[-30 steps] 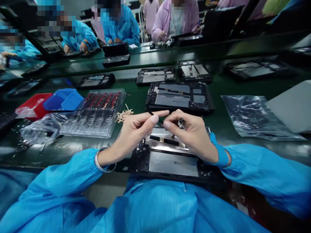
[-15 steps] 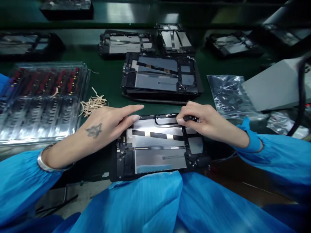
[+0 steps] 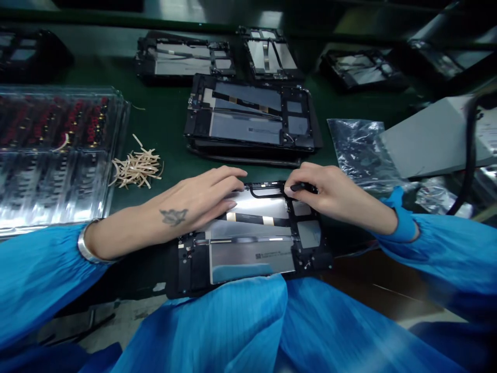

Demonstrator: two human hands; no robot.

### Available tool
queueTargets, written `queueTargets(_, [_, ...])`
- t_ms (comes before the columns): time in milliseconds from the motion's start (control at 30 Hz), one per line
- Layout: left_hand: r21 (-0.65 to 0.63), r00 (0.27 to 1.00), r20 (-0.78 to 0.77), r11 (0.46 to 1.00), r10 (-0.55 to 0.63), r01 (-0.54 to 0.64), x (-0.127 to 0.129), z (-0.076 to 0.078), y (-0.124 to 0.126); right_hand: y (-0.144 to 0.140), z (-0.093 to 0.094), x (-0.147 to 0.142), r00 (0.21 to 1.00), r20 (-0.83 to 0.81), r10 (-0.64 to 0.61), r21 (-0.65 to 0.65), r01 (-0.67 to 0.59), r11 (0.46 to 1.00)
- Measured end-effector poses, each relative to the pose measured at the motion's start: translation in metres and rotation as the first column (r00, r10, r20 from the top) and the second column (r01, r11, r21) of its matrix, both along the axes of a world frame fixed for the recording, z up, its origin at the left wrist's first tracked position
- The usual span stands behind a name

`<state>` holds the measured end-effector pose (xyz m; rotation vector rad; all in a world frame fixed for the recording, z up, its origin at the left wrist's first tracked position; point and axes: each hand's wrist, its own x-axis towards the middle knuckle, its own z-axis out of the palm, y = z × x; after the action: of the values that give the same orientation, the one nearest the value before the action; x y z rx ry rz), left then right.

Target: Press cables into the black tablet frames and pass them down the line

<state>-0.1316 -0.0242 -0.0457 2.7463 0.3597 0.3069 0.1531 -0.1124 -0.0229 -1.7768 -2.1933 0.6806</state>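
Observation:
In front of me, at the bench edge, lies an opened tablet [image 3: 252,261], its inside facing up with silvery panels, flat ribbon strips and a black frame. My left hand [image 3: 205,202] reaches over its upper left part. The fingers are stretched out and hold nothing, and the fingertips are at the far edge. At the tablet's upper right, my right hand [image 3: 324,191] pinches a small black piece [image 3: 305,187] whose kind I cannot make out. A thin black cable [image 3: 267,195] runs across the upper panel towards the right fingertips.
Beyond it sits a stack of similar tablets [image 3: 248,127], with several more behind. On the left are a clear plastic tray [image 3: 120,119] of small red and black parts and a pile of thin beige strips [image 3: 139,167]. A clear bag [image 3: 355,142] and a grey-white box [image 3: 430,140] stand right.
My left hand has moved right, further over the tablet's far edge. The right hand keeps its pinch at nearly the same spot. The view has shifted slightly.

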Motion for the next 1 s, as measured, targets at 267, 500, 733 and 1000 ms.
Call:
queueTargets(267, [0.048,0.999,-0.042,0.998,-0.033,0.035,-0.002,-0.015,0.001,0.001,0.001,-0.003,0.998,0.063,-0.002,-0.024,0.003,1.0])
queueTargets(500, [0.113,0.996,-0.088,0.993,-0.03,0.04,0.0,-0.01,-0.003,0.001,0.003,-0.005,0.997,0.073,0.004,-0.031,-0.002,1.0])
queueTargets(733, [0.334,0.987,-0.146,0.936,-0.064,0.11,0.008,-0.01,-0.003,0.001,0.0,-0.003,0.996,0.085,0.01,-0.011,-0.009,1.0])
queueTargets(1000, [0.547,0.979,-0.152,0.813,-0.139,0.2,0.013,-0.002,-0.004,0.002,0.002,-0.004,0.994,0.108,0.006,-0.022,-0.004,1.0])
